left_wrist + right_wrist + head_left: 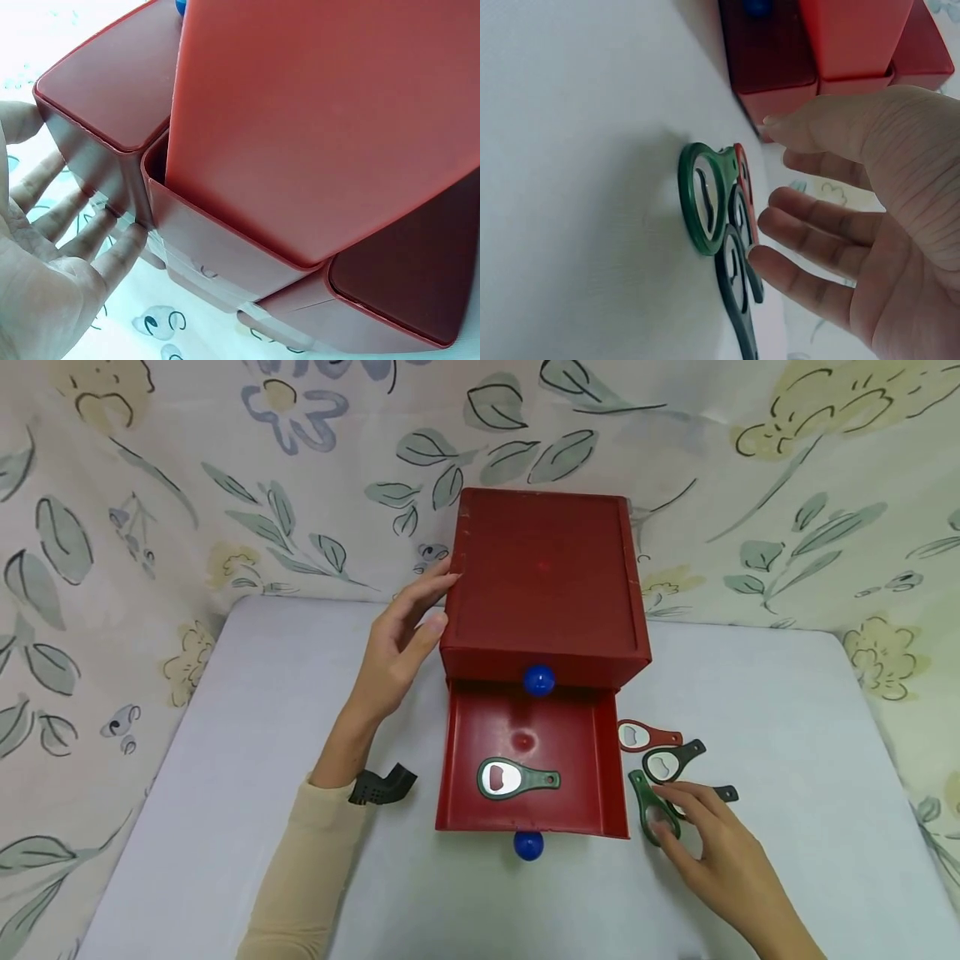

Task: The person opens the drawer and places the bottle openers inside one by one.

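A red plastic drawer box (543,577) has its lower drawer (573,806) pulled out, with a green-handled bottle opener (528,779) lying inside. My left hand (401,639) rests with extended fingers against the box's left side. Right of the drawer, my right hand (716,839) hovers over a second green bottle opener (643,789), thumb and forefinger spread about it. In the right wrist view, that opener lies apart from the fingers. Close by are a red bottle opener (663,737), a black one (686,753) and another dark one (726,793), partly hidden by the hand.
Blue round knobs (528,846) stick out from the drawer fronts. A white table (300,693) carries everything, with a floral cloth (300,493) hanging behind and at the sides. A black strap piece (386,785) juts from the left wrist.
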### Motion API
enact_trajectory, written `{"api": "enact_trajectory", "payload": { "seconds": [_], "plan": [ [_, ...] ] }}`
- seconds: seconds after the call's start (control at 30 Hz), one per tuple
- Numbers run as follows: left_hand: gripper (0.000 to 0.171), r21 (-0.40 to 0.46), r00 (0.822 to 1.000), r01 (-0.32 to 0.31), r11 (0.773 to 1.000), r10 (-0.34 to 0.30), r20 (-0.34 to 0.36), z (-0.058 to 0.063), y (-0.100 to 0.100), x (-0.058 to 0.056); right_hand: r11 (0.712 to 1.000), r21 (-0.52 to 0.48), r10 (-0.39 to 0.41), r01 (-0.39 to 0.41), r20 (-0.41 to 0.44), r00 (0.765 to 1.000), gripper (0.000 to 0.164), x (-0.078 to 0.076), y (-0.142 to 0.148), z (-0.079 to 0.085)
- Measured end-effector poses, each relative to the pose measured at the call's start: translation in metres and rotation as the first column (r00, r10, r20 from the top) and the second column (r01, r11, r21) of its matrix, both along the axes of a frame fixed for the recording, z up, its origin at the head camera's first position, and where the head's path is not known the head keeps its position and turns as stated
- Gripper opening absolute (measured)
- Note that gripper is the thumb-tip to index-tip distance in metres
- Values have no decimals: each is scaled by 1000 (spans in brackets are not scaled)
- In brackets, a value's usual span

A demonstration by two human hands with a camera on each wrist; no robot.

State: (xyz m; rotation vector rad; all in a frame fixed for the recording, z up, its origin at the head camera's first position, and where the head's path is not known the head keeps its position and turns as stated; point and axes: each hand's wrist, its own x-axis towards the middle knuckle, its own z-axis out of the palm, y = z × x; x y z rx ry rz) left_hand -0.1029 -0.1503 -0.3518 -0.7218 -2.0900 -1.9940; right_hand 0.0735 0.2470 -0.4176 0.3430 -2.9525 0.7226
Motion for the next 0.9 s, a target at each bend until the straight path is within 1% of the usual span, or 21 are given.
{"api": "enact_trajectory", "payload": {
  "seconds": [0.27, 0.4, 0.5, 0.67, 0.73, 0.9],
  "plan": [
    [50, -2, 1000, -1, 1000, 1, 3, 0, 0, 0, 1000, -15, 7, -7, -49, 999, 53, 2, 0, -5],
    [50, -1, 1000, 1, 1000, -1, 4, 0, 0, 1, 1000, -7, -10, 10, -32, 999, 53, 3, -2, -8],
    [50, -3, 1000, 2, 1000, -2, 9, 0, 1, 1, 999, 33, -21, 22, -22, 1000, 54, 4, -4, -12],
    [51, -7, 1000, 1, 1000, -1, 15, 0, 0, 1, 997, 72, -27, 31, -56, 998, 59, 5, -8, -17],
    [51, -7, 1000, 1, 1000, 0, 14, 0, 0, 1, 996, 78, -31, 36, -58, 998, 62, 4, -9, -18],
    [51, -6, 1000, 0, 1000, 0, 14, 0, 0, 1, 996, 84, -39, 42, -29, 999, 63, 5, -12, -17]
  ]
}}
